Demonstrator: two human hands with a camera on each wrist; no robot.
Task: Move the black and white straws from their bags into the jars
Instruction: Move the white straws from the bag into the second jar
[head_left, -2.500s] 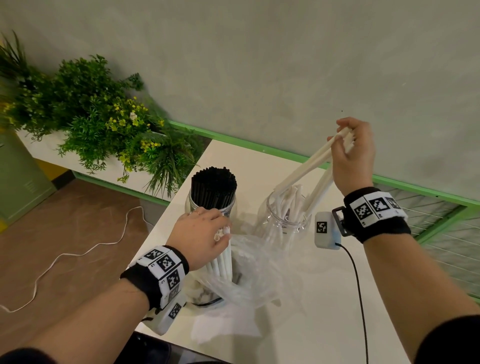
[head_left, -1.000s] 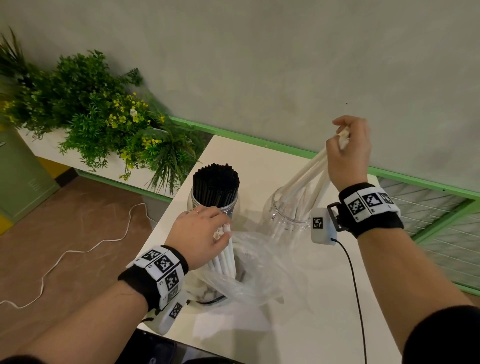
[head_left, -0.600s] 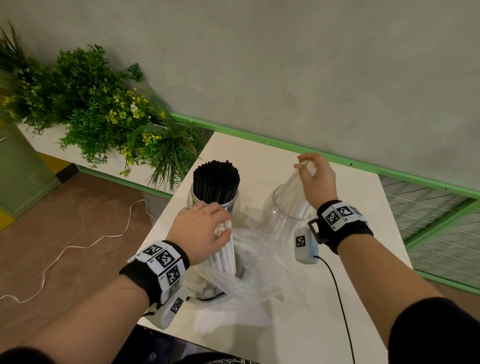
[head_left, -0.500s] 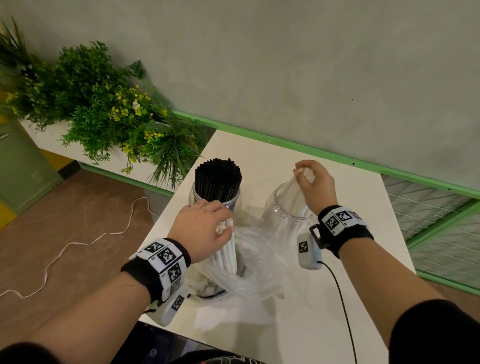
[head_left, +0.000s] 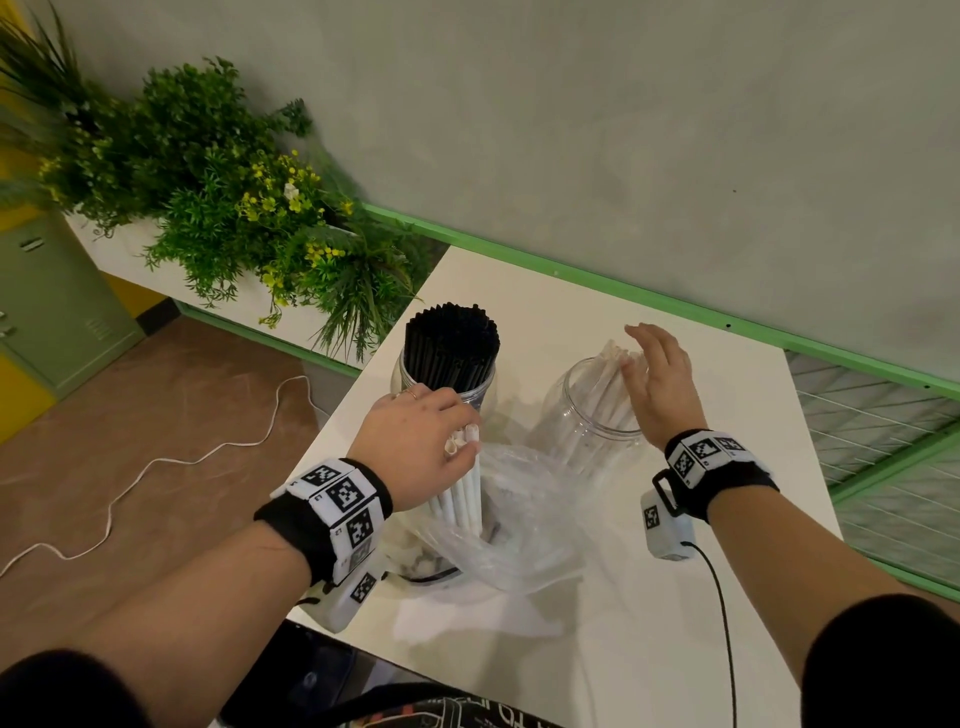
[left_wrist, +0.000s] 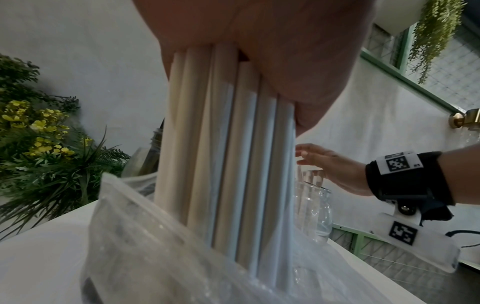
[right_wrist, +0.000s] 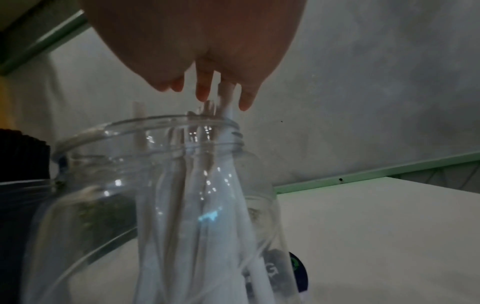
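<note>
Head view: left hand (head_left: 415, 447) clenched round the tops of a bundle of white straws (head_left: 462, 493), long axis near upright, lower ends sunk in a clear plastic bag (head_left: 519, 525) on the white worktop (head_left: 623, 649); behind it a jar (head_left: 483, 389) packed with black straws (head_left: 451, 343), upright, open ends toward the camera; to the right a second clear jar (head_left: 576, 410) with more white straws (head_left: 613, 384) leaning up toward its far rim, tips pointing up and away; right hand (head_left: 660, 384) over that jar's mouth, fingers (head_left: 641, 338) straight and released, lying against the straw tips, grasping nothing; green plants (head_left: 218, 208) left of the worktop, a white cord (head_left: 171, 462) on the brown floor.

Left wrist view: bundle seen from low down, straws side by side and vertical, gripped from above, feet hidden in crumpled bag film (left_wrist: 161, 246); beyond, the right hand flat above the clear jar; black straws scarcely visible here.

Right wrist view: dim; fingertips (right_wrist: 244, 102) spread just above the jar rim (right_wrist: 145, 123); white straws inside fan from the base up to the far side of the mouth, one tip between two fingers; dark straw ends at the left edge; bag not in sight.
</note>
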